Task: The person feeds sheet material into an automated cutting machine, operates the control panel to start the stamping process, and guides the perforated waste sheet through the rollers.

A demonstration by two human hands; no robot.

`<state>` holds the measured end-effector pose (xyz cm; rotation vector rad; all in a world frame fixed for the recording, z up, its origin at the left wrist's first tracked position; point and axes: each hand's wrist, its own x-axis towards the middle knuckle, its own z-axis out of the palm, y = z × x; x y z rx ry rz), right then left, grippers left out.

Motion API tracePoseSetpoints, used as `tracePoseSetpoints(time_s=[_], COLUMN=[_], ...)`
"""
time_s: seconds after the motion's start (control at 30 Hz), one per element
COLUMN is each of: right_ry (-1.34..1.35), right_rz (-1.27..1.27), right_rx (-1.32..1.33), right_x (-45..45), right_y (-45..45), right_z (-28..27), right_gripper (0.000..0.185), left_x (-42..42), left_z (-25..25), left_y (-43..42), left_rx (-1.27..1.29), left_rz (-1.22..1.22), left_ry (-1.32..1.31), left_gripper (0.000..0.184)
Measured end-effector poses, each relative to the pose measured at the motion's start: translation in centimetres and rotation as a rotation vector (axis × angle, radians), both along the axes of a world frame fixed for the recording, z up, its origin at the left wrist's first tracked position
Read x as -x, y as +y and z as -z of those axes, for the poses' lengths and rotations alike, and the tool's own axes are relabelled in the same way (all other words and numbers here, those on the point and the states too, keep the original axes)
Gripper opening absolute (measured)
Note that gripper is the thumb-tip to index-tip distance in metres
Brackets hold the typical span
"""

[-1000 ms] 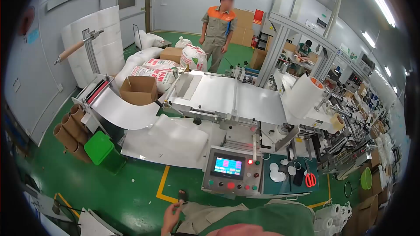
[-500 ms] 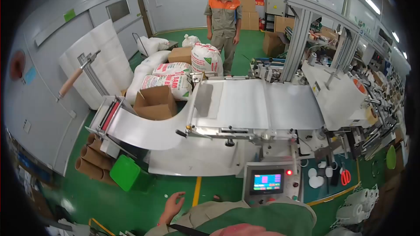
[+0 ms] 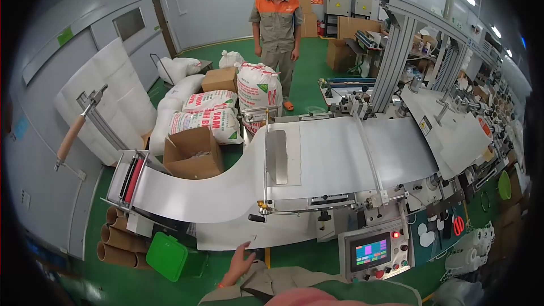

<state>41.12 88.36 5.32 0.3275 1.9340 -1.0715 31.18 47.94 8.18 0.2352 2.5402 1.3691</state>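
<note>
My left hand (image 3: 241, 263) is low in the middle of the view, in front of my body. Its fingers are apart and bent a little, with nothing in them. Nearest to it is the front edge of a pale lower sheet (image 3: 226, 239) under the machine. Above that, a long white web (image 3: 187, 197) sags from the red roller (image 3: 134, 180) up to the machine bed (image 3: 334, 150). What looks like my right hand (image 3: 317, 297) is a blurred patch at the bottom edge, close to the camera; its fingers are hidden.
A control panel (image 3: 371, 252) with a lit screen stands right of my body. A green bin (image 3: 167, 256) and cardboard tubes (image 3: 122, 238) are at lower left. Beyond the web are an open carton (image 3: 192, 161) and printed sacks (image 3: 258, 88). A co-worker (image 3: 277, 34) stands behind them.
The view has shifted, so the machine and control panel sit lower and farther right. My left hand appears higher and slightly right, its fingers still apart. The co-worker stays behind the sacks.
</note>
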Motion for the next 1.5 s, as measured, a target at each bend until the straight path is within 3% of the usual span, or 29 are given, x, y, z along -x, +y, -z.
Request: tracePoseSetpoints(time_s=[0.13,0.27,0.33,0.4,0.5,0.53,0.6,0.67,0.83,0.87,0.93,1.0,1.13,1.3,1.5], right_ry=[-0.101,-0.232,-0.298,-0.304,0.075,0.285,0.656,0.981,1.269,1.256,1.292,1.198,1.098,0.947,1.039], right_rz=[0.011,-0.039,-0.1,-0.174,-0.071,0.044,0.441,0.581,0.207,0.117,0.028,-0.052,-0.205,-0.158,-0.158], right_rx=[0.011,0.052,0.074,0.092,0.017,-0.008,-0.047,0.058,0.174,0.19,0.241,0.243,0.251,0.356,0.336], right_x=[1.2,2.9,4.0,6.2,11.1,12.6,14.7,16.6,20.0,20.7,21.7,22.2,22.3,21.5,20.7], right_y=[-2.3,-5.0,-6.2,-7.7,-10.8,-12.3,-15.4,-18.2,-20.1,-20.1,-20.6,-21.2,-21.6,-22.2,-22.6], right_z=[-1.1,-2.8,-4.0,-6.3,-15.0,-19.2,-22.7,-25.2,-22.8,-22.3,-20.8,-21.1,-19.5,-19.3,-18.8], right_gripper=[0.033,0.033,0.033,0.033,0.032,0.036,0.017,0.012,0.022,0.024,0.024,0.024,0.018,0.014,0.013], left_x=[7.3,13.4,16.1,17.8,19.8,20.2,21.0,21.4,21.9,22.1,21.6,20.8,20.8,21.3,22.1], left_z=[1.8,1.8,4.2,4.2,5.2,5.5,5.6,5.0,8.8,8.4,10.6,7.1,8.2,5.8,3.2], left_y=[-1.2,-2.3,-2.9,-3.0,-2.8,-2.6,-2.1,-1.3,-0.5,0.0,0.0,0.3,1.0,2.2,2.9], left_rx=[-0.139,-0.079,-0.015,0.031,0.13,0.167,0.193,0.218,0.224,0.349,0.246,0.218,0.2,0.213,0.287], left_rz=[-0.068,0.042,0.143,0.236,0.341,0.366,0.394,0.397,0.42,0.458,0.406,0.383,0.411,0.374,0.28], left_ry=[-0.161,-0.134,0.061,0.053,0.047,0.061,0.101,0.074,0.103,0.134,0.16,0.003,0.137,0.134,0.263], left_gripper=[0.073,0.088,0.094,0.102,0.115,0.118,0.126,0.13,0.137,0.139,0.138,0.136,0.13,0.117,0.103])
